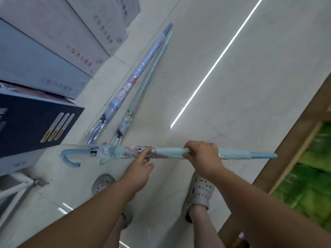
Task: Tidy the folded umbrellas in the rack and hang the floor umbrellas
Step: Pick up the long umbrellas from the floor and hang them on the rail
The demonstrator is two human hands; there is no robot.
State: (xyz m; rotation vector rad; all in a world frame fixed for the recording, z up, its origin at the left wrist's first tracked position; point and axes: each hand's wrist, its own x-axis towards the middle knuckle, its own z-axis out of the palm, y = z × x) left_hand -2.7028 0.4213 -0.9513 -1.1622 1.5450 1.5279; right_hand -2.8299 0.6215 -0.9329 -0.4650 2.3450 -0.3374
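A light blue long umbrella in a clear plastic sleeve lies level in front of me, its hooked handle to the left and its tip to the right. My right hand grips its folded canopy from above. My left hand touches the printed part of the canopy with thumb and forefinger, the other fingers loose. Two more wrapped long umbrellas lie on the floor beyond: a periwinkle one and a pale teal one, side by side, tips pointing away.
Stacked boxes and a dark blue box line the left. A white metal frame shows at the lower left. A wooden shelf with green goods runs along the right. My feet in grey clogs stand on pale floor tiles.
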